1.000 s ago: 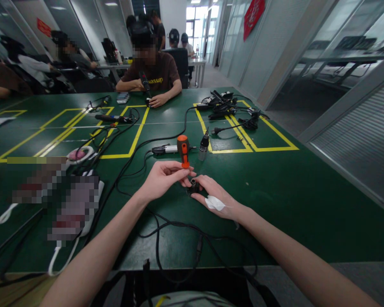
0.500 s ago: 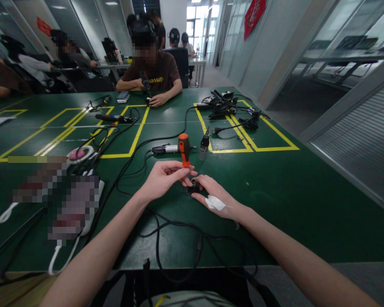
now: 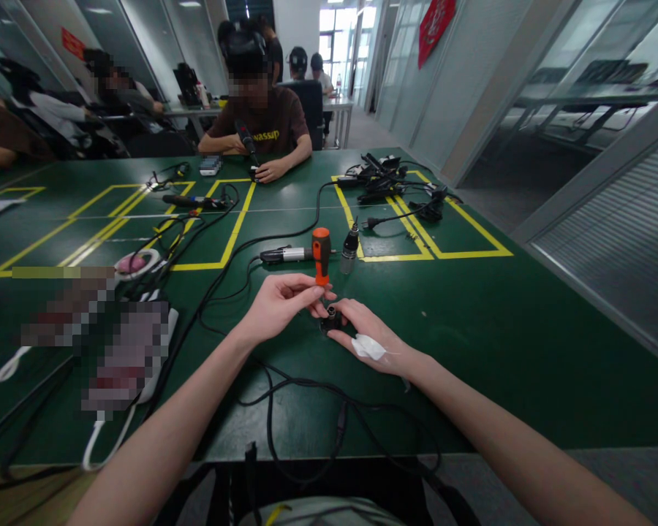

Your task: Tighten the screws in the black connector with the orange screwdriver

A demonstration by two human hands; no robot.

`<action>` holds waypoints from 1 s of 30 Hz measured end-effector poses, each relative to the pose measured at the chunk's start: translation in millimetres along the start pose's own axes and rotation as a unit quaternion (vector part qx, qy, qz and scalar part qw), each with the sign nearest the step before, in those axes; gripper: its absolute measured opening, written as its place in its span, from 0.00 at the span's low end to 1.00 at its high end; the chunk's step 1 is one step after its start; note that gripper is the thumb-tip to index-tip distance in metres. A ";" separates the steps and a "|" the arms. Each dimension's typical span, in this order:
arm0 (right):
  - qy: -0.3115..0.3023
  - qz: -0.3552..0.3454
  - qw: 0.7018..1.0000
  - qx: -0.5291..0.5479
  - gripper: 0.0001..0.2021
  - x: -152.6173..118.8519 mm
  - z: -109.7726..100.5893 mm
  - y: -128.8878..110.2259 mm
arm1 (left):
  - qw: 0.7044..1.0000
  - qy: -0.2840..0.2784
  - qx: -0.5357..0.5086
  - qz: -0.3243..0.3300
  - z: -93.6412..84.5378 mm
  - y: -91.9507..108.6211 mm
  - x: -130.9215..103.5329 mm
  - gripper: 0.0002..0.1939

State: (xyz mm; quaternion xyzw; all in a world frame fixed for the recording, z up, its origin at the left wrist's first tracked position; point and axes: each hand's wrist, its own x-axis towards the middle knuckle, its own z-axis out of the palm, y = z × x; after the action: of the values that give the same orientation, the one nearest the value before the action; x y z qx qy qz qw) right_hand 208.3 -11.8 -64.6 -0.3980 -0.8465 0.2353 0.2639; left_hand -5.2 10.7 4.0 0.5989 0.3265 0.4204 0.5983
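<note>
An orange and dark-grey screwdriver (image 3: 321, 256) stands almost upright, handle at the top. My left hand (image 3: 288, 303) is closed on its lower end with thumb and fingers. Just below, my right hand (image 3: 370, 332) grips a small black part (image 3: 332, 318) with a round metal top, at the table surface. A white patch is taped to the back of that hand. The screwdriver's tip is hidden by my left fingers. Behind the hands lie a black and silver electric screwdriver (image 3: 288, 254) and an upright black-tipped bottle (image 3: 349, 248).
Black cables (image 3: 307, 383) loop across the green table (image 3: 471, 351) in front of me and to the left. A power bank-like blurred object (image 3: 126, 358) lies at left. A pile of black cords (image 3: 381, 179) sits far right. Across the table, a person (image 3: 266, 120) holds a tool.
The screwdriver's handle has shifted slightly to the right and stands a little straighter. Both hands keep nearly the same place, as does the small black part.
</note>
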 end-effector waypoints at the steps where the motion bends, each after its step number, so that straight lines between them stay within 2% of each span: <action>1: 0.001 -0.001 1.000 0.000 0.09 0.1 0.2 0.2 | 1.000 0.001 -0.002 -0.002 0.8 0.3 0.0 0.18; 8: 0.007 -0.006 1.000 0.007 0.10 -0.5 0.8 0.6 | 0.999 0.042 -0.010 -0.010 3.8 1.5 0.8 0.22; 16: 0.007 -0.008 1.000 0.003 0.10 -0.7 0.3 1.4 | 1.000 0.004 -0.002 -0.008 0.8 -0.7 0.0 0.16; 30: 0.006 -0.007 1.000 -0.001 0.12 -0.5 0.7 0.9 | 0.999 0.029 -0.015 -0.022 1.9 -5.3 1.7 0.19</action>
State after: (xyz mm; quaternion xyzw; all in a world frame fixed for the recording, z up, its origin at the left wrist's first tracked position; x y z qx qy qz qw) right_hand 208.6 -11.9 -65.8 -0.3936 -0.8480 0.2304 0.2701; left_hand -2.2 11.7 -0.9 0.5699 0.3502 0.4288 0.6072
